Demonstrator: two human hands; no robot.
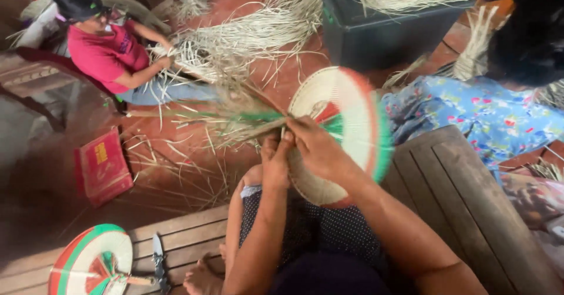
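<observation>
A round woven fan (346,113) of pale straw with red and green bands stands tilted above my lap. My right hand (320,148) grips it near the centre, where loose strands (235,122) fan out to the left. My left hand (275,163) pinches the same bundle of strands just beside the right hand, fingers closed on them. The fan's lower part is hidden behind both hands.
A finished fan (88,263) and a knife (158,260) lie on the wooden bench (188,236) at lower left. A person in a red shirt (106,51) weaves straw at upper left. Another person in a floral top (487,113) sits on my right. A dark bin (382,31) and a red box (101,166) stand on the floor.
</observation>
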